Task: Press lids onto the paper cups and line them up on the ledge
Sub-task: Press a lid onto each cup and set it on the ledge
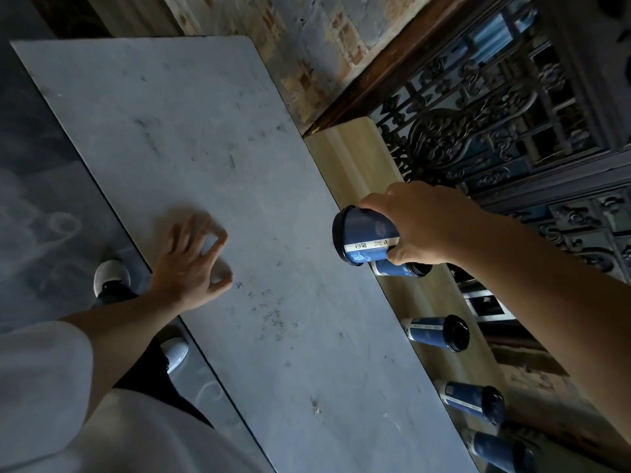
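Right hand (pixel 415 221) fingers grip a lidded cup (pixel 365 238), hiding its base; left hand (pixel 191 264) spread, empty.

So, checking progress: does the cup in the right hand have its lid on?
Lid on: a black lid caps the held blue cup.

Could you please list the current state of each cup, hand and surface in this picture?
Held cup: lidded, tilted, gripped by right hand above the ledge.
Four ledge cups: lidded, standing in a row.
Left hand: empty, fingers spread, over the grey table; contact unclear.
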The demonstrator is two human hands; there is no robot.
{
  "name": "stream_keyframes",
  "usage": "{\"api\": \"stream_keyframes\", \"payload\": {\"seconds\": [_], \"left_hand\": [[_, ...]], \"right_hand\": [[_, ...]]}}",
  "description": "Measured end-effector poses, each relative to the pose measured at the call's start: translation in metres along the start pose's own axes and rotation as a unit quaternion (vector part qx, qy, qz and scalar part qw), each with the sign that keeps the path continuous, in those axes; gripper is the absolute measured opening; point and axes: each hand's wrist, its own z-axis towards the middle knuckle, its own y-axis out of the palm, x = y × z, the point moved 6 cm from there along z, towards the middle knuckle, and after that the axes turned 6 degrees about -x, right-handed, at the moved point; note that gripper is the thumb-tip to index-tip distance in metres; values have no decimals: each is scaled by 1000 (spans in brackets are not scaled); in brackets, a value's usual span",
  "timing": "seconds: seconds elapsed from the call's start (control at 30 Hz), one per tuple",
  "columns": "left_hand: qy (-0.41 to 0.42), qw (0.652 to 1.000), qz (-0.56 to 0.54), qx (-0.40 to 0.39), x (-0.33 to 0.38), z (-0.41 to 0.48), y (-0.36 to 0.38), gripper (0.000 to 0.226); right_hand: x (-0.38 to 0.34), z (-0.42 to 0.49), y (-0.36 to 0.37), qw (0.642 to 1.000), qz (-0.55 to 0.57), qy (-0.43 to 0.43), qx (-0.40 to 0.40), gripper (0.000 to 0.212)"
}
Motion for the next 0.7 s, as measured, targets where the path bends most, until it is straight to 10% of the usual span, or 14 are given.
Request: {"api": "stream_keyframes", "payload": {"seconds": [0.7], "left_hand": [[0,1000,-7,-6,-1,1,3,93]], "right_hand": [[-8,1,-17,986,-151,14,64,52]]}}
